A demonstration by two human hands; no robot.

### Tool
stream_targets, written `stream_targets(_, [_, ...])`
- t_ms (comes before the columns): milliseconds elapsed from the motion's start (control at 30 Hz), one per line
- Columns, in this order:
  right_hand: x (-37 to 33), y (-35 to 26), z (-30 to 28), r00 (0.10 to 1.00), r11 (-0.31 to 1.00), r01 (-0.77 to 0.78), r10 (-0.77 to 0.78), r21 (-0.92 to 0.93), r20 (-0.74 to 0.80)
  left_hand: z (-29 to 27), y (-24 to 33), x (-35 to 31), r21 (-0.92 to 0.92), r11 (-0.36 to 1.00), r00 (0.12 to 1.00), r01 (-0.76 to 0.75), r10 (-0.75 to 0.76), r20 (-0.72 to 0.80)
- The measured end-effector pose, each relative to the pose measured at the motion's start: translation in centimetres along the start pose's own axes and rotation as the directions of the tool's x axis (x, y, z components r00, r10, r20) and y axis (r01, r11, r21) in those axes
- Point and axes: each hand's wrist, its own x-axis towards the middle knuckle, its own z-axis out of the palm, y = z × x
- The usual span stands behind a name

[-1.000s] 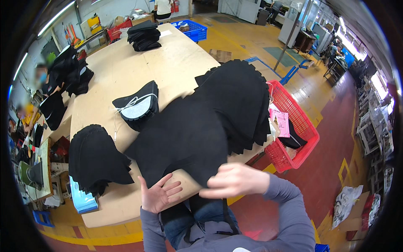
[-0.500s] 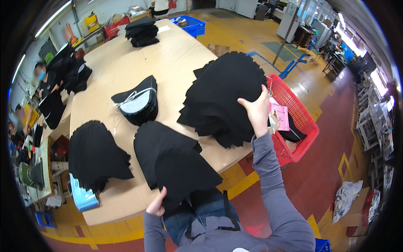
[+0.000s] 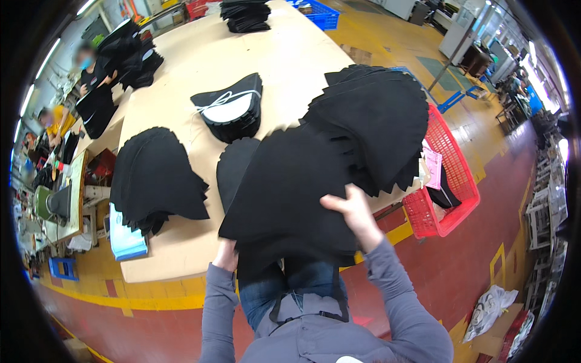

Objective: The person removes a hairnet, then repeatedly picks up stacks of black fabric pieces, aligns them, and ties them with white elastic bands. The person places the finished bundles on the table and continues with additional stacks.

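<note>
A wide black fabric panel [image 3: 284, 187] with a notched edge is spread in front of me, slightly blurred. My left hand [image 3: 226, 255] grips its lower left corner, the fingers partly hidden beneath. On its right side my right hand [image 3: 356, 215] holds the edge, thumb on top and the other fingers mostly out of sight. Under the panel, part of another black piece [image 3: 231, 166] lies on the table. To the right, a tall fanned stack of black panels [image 3: 384, 121] rests by the table edge. A smaller stack [image 3: 154, 172] lies at the left.
The table [image 3: 181, 248] also carries a bundle of black pieces [image 3: 245, 124] tied with white cord, a blue-white packet [image 3: 127, 233] and a far black stack [image 3: 245, 15]. A red basket [image 3: 463, 199] stands at right, a blue crate [image 3: 324, 18] beyond. Two people work at left.
My right hand has come from the tall stack toward me and left, bringing a panel over the pieces in front. My left hand has stayed low at the near edge. The view has shifted.
</note>
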Motion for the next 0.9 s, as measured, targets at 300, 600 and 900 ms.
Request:
stream_targets(300, [2.6, -4.2, -7.9, 0.612, 0.746, 0.281, -0.624, -0.604, -0.486, -0.9, 0.5, 0.5, 0.215, 0.965, 0.985, 0.153, -0.167, 0.047])
stream_targets(600, [8.6, -3.9, -12.6, 0.25, 0.385, 0.093, -0.902, -0.918, -0.353, -0.5, 0.3, 0.8, 0.117, 0.988, 0.991, 0.096, -0.106, 0.078])
stream_targets(900, [0.4, -4.8, -3.6, 0.564, 0.668, 0.73, -0.71, -0.147, -0.422, -0.9, -0.3, 0.5, 0.075, 0.992, 0.994, 0.099, -0.102, 0.032])
